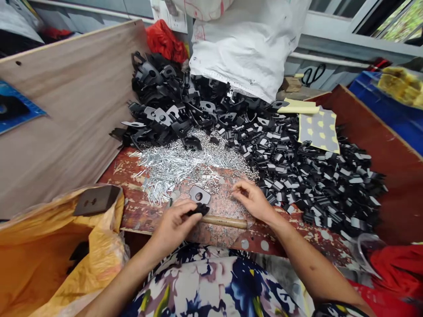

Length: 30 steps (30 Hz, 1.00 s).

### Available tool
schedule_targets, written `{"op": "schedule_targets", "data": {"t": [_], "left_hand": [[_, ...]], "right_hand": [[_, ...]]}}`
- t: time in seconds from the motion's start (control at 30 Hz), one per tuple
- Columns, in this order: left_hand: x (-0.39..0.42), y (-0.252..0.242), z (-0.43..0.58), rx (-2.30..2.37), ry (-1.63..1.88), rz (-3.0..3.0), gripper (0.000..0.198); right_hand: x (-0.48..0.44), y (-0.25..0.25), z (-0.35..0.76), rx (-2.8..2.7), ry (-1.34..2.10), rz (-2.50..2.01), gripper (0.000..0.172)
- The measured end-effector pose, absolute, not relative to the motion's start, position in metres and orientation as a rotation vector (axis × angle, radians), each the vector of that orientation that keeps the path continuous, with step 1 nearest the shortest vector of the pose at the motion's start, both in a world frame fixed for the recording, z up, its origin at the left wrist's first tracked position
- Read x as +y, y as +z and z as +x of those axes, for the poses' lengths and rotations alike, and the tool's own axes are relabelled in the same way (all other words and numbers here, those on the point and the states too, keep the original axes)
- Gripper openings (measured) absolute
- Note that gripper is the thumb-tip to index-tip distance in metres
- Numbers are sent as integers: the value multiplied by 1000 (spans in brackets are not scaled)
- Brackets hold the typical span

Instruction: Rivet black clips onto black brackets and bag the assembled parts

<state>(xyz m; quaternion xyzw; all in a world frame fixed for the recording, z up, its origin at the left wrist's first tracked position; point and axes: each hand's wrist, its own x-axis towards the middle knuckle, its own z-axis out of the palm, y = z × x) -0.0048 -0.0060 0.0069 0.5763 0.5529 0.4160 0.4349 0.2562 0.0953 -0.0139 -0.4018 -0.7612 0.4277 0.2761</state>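
At the near edge of the counter (pixel 139 211), the left hand (pixel 173 224) is closed in a pinch on a small black piece (pixel 198 210). Thumb and fingers grip it just above a wooden handle (pixel 224 222), which lies flat across the counter between the two hands. Just beyond this piece lies a flat grey plate (pixel 199 194) with a round hole in it.

The right hand (pixel 253 200) rests a little farther to the right. Its fingers are curled and the tips drawn together at the near border of the metal pins (pixel 178 167). I cannot tell whether one pin is already between them.

From this I judge that the work is at the stage of bringing one piece and one pin together. The pins are thin and lie in a tangle, so taking only one calls for a fine pinch, while the left hand keeps the piece steady.

To the right of the pins spreads a large heap of black clips (pixel 313 176), and bigger black parts (pixel 165 101) are piled far behind. A yellow bag (pixel 49 255) stands open at the near left with a dark block (pixel 96 199) on its edge. A white sack (pixel 251 44) leans at the far side.
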Motion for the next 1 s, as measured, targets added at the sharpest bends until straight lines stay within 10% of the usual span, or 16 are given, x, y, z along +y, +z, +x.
{"op": "schedule_targets", "data": {"t": [0.17, 0.37, 0.63, 1.0], "left_hand": [[0, 20, 9, 1294, 830, 1934, 18], [-9, 20, 12, 1351, 839, 1928, 23], [-5, 11, -12, 1441, 1087, 1341, 31], [-6, -3, -26, 1109, 1310, 450, 27]], "right_hand": [[72, 9, 219, -1702, 2138, -852, 29], [75, 0, 206, -1779, 2188, -847, 29], [141, -3, 206, -2677, 290, -1221, 30], [162, -25, 203, -2770, 99, -1157, 35]]}}
